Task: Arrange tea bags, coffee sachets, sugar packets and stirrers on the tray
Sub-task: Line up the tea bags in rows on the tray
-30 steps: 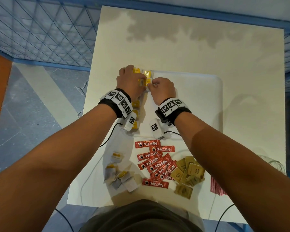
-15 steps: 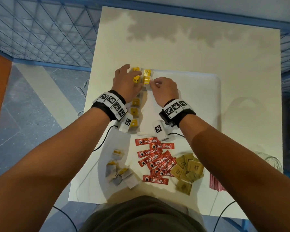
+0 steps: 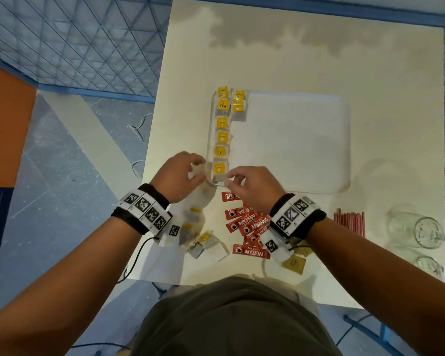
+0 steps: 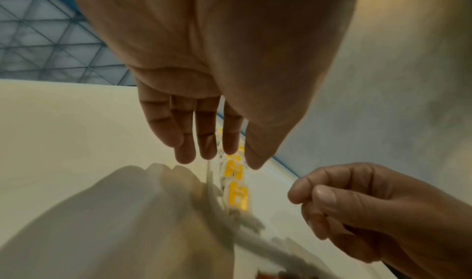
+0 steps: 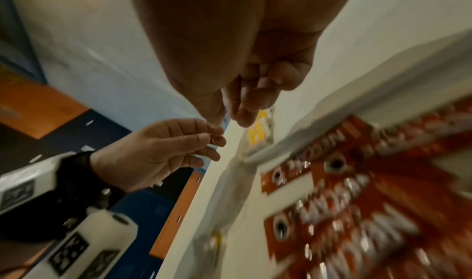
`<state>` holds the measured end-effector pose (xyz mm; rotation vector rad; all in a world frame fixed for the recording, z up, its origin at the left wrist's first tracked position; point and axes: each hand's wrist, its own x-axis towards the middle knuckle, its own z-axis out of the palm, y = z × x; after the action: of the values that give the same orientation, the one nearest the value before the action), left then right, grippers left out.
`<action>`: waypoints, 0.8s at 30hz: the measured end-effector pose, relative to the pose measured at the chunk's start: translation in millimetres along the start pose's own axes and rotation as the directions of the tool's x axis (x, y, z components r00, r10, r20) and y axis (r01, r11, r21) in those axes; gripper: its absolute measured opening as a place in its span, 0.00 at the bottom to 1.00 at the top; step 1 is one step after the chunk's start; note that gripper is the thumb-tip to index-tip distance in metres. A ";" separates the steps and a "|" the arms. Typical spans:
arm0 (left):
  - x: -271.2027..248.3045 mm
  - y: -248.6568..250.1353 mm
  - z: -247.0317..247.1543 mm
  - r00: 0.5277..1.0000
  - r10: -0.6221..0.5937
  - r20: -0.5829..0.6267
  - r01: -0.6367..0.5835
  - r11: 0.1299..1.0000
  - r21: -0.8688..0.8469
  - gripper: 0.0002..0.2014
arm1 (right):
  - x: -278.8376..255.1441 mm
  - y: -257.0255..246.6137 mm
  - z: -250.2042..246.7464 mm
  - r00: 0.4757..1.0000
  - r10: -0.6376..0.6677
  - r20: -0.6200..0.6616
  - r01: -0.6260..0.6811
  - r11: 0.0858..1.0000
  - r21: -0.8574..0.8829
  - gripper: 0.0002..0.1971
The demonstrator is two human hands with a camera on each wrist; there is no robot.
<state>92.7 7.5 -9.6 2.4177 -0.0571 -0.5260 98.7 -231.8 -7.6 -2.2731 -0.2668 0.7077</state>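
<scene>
A white tray [image 3: 293, 140] lies mid-table. Several yellow-tagged tea bags [image 3: 222, 136] form a column along its left edge, with two more [image 3: 239, 105] beside the far end. My left hand [image 3: 201, 168] hovers at the tray's near-left corner, its fingers straight and holding nothing in the left wrist view [image 4: 217, 158]. My right hand [image 3: 229, 178] is beside it, just past the nearest tea bag [image 3: 219, 168]. Its fingers are curled with the thumb against the index, nothing visible between them [image 4: 306, 194]. Loose tea bags [image 3: 203, 240], red coffee sachets [image 3: 244, 222], brown sugar packets [image 3: 296, 263] and red stirrers [image 3: 350, 222] lie near the front edge.
Two clear glasses [image 3: 419, 232] stand at the table's right front. The table's left edge [image 3: 152, 150] runs close to my left hand, with blue mesh fencing and floor beyond. Wrist camera cables [image 3: 139, 255] hang off the front left.
Both hands have left the tea bags at the tray's far-left corner and drawn back toward me to its near-left corner. The far tea bags now lie uncovered.
</scene>
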 end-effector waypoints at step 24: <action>-76.5 -34.7 47.0 0.993 -0.017 0.116 0.008 0.997 0.073 0.11 | -47.1 -14.8 78.7 0.908 -0.213 0.360 0.315 0.915 -0.254 0.09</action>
<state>1.2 19.9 -36.8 2.4567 -0.1134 -0.6819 15.8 -193.2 -23.8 -2.3301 -0.8874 0.9463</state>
